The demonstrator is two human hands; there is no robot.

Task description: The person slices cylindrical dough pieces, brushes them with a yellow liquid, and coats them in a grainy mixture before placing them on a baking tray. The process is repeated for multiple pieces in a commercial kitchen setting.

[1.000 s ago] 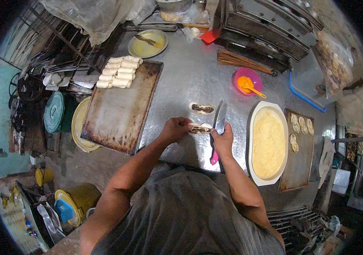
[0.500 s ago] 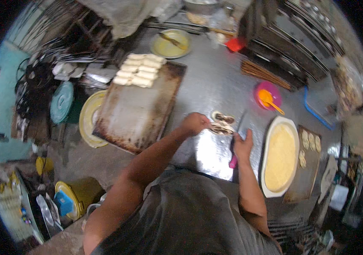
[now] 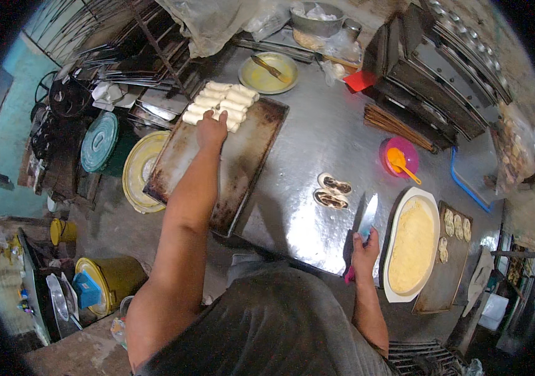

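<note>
Two bare hands at work over a steel table. Left hand stretched far out toward 11 o'clock, fingers curled down onto the near edge of a cluster of pale dough rolls; whether it grips one roll or only presses on it cannot be told. Rolls lie in rows at the far end of a dark, stained baking tray, touching one another.

Right hand low at 4 o'clock, closed around the pink handle of a knife; blade points up toward 12 o'clock and lies flat on or just over the table.

Just left of the blade, at 10 o'clock from the right hand: two split dough pieces with dark filling showing, side by side, touching or nearly so, bare steel around them.

Right of the knife: long white oval tray holding a yellow sheet of batter or dough. Beyond it at 3 o'clock, a dark board with small pale rounds. Pink bowl with an orange scoop at 1 o'clock. Bundle of brown sticks above it. Yellow-green dish with a brush at 12 o'clock, just past the rolls. Floor at 9 o'clock: teal lid, yellow basin.
</note>
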